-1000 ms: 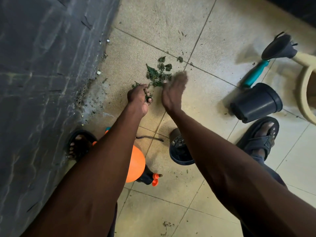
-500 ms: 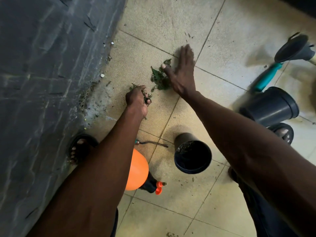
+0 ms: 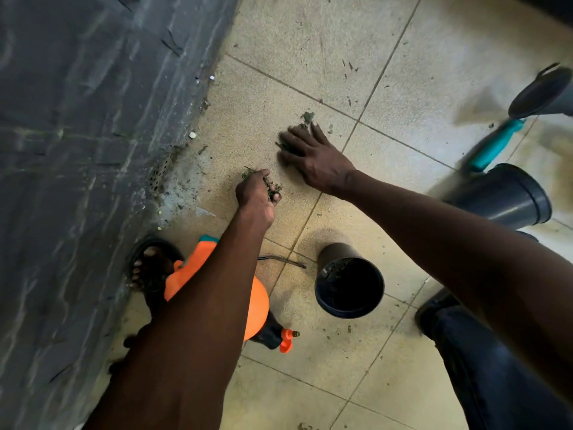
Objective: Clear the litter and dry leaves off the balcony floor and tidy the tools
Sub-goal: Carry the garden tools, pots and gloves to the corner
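The left hand grips a clump of leaves; the right hand lies flat, fingers spread over the leaves on the floor. Best rake them together, then drop everything into the pot.

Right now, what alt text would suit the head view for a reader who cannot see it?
A person crouched on a tiled balcony floor grips a clump of leaves in the left hand while the right hand lies spread over more leaves. An upright black pot and an orange sprayer stand nearby.
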Tool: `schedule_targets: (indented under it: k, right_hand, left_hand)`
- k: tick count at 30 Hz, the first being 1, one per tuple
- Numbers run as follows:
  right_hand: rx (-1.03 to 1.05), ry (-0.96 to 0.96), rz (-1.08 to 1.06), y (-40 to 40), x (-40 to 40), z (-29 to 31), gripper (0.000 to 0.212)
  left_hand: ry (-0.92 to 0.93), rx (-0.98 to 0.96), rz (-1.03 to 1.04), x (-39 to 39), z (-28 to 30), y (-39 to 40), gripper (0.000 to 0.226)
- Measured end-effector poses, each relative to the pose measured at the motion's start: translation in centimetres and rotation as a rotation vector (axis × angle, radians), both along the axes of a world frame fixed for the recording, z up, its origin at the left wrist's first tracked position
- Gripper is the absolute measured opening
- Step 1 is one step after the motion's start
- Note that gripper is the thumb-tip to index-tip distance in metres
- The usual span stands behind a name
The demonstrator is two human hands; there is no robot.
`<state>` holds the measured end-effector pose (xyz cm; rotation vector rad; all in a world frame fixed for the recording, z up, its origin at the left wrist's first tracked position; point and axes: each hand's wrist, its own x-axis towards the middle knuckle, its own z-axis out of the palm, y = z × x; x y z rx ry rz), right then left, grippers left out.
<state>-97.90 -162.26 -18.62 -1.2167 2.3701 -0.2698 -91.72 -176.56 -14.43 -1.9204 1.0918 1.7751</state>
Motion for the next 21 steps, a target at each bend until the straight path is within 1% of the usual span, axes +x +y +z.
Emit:
schedule_targets:
  k: [4,8,11,13,15,17,18,19,20,21]
  right_hand:
    - [-0.019,-0.022,-0.051,1.5,0.1,0.8,0.047]
    - [0.054,-0.081,0.045,2.9,-0.1,2.1,0.066]
    - [0.129,-0.087,0.062,4.0,-0.2,3.0,0.064]
    - [0.197,-0.064,0.077,4.8,-0.3,3.3,0.067]
    - [0.194,-0.046,0.112,5.2,-0.4,3.4,0.066]
    - [0.196,-0.024,0.119,5.4,-0.7,3.5,0.059]
    - [0.182,-0.029,0.042,5.4,-0.7,3.7,0.053]
    - [0.117,-0.054,-0.129,5.2,-0.7,3.7,0.047]
    - [-0.002,-0.101,-0.381,4.8,-0.6,3.8,0.042]
    - [-0.151,-0.184,-0.684,4.3,-0.6,4.0,0.038]
  left_hand:
    - [-0.009,0.011,0.016,0.5,0.2,0.7,0.006]
    - [-0.009,0.026,0.019,0.7,0.9,1.7,0.004]
    - [0.007,0.029,0.013,0.6,1.2,2.5,0.01]
    - [0.024,0.029,0.015,0.6,1.4,2.9,0.014]
    - [0.042,0.03,-0.003,0.5,1.3,3.3,0.02]
    - [0.055,0.029,-0.049,0.2,1.3,3.5,0.025]
    - [0.055,0.021,-0.072,0.1,1.3,3.6,0.023]
    - [0.052,0.012,-0.092,-0.2,1.4,3.7,0.02]
    - [0.046,0.003,-0.106,-0.3,1.5,3.7,0.017]
    - [0.041,-0.005,-0.119,-0.5,1.6,3.9,0.02]
